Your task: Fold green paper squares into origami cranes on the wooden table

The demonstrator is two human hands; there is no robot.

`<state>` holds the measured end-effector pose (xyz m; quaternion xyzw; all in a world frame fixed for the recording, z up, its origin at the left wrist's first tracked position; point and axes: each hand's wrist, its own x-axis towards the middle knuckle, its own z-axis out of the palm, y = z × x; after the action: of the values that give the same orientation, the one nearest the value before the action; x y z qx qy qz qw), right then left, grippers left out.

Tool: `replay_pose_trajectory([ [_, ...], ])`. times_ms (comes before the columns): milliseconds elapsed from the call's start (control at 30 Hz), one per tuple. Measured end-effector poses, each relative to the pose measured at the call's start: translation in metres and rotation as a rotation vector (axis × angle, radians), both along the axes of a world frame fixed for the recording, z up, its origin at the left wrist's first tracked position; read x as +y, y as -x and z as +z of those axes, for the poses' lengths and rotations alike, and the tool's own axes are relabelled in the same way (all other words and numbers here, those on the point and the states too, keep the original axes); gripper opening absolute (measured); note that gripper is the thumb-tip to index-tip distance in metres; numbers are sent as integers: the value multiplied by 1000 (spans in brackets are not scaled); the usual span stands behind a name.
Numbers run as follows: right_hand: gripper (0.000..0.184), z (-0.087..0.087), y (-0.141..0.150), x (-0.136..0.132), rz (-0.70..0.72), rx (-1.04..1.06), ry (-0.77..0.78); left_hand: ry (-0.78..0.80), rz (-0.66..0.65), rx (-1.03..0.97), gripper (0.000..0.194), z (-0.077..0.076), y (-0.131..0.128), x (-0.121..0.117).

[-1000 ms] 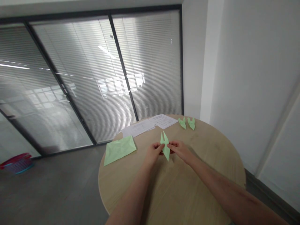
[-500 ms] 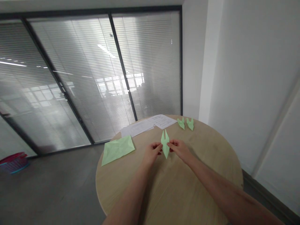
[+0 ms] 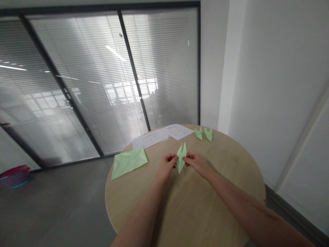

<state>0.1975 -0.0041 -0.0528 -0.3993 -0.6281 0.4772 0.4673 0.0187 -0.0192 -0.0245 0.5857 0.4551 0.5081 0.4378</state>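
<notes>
Between my two hands is a light green folded origami paper [image 3: 181, 158], long and pointed, with two narrow prongs at the top and one point at the bottom. My left hand [image 3: 168, 164] pinches its left edge between thumb and fingers. On the opposite edge, my right hand [image 3: 194, 161] grips it the same way. The paper is held above the round wooden table [image 3: 205, 212]. Farther back at the right stand two small green origami cranes [image 3: 198, 133], side by side.
A creased green sheet of paper [image 3: 130, 162] lies at the table's left edge. Printed white sheets [image 3: 177, 131] overlap along the far edge. Beyond are a glass partition with blinds [image 3: 108, 85] and a white wall [image 3: 277, 85]. A red and blue basket [image 3: 15, 176] sits on the floor at left.
The folded paper has tilted slightly, its prongs leaning to the right and its lower point shifting left. Both hands keep their hold. The view has shifted a little.
</notes>
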Motion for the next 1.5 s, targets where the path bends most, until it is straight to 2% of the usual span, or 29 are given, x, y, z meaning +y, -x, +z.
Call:
replay_pose_trajectory([
  [267,39,4,4,-3,8,36,23,-29,1,25,36,0,0,0],
  [467,42,9,5,-7,23,125,118,-52,43,19,38,-2,2,4],
  [833,43,5,3,-3,-11,52,75,10,-60,52,39,-3,2,2],
  [1100,53,6,5,-5,94,26,58,-13,-31,36,37,-2,5,3],
  [1267,52,4,4,-5,124,20,73,-5,-83,-5,38,-1,2,0],
  [1500,58,2,7,-8,226,23,147,-70,-84,10,36,-1,2,-1],
])
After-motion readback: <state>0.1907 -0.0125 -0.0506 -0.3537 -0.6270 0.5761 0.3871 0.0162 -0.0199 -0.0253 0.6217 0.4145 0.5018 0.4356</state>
